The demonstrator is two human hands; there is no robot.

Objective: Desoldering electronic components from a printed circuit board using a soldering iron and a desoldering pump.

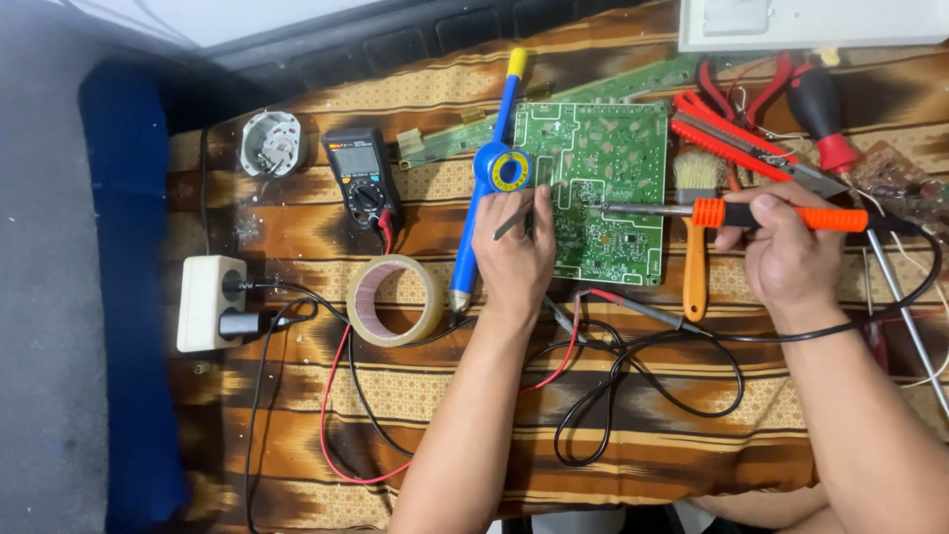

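A green circuit board [613, 188] lies solder side up on a brown patterned cloth. My right hand [786, 247] grips an orange-handled soldering iron [781, 215], its metal tip resting on the board near the middle. My left hand [514, 252] rests at the board's left edge and pinches a thin piece of solder wire [534, 210] pointed toward the board. A blue desoldering pump [486, 178] with a yellow top lies just left of that hand, with a blue solder spool [502, 168] on it.
A black multimeter [363, 173] with red and black leads, a roll of tape [395, 300], a white power strip [210, 302], a brush [696, 237], red cutter and pliers [751, 129], and a white box [811, 22] surround the board. Cables loop across the front.
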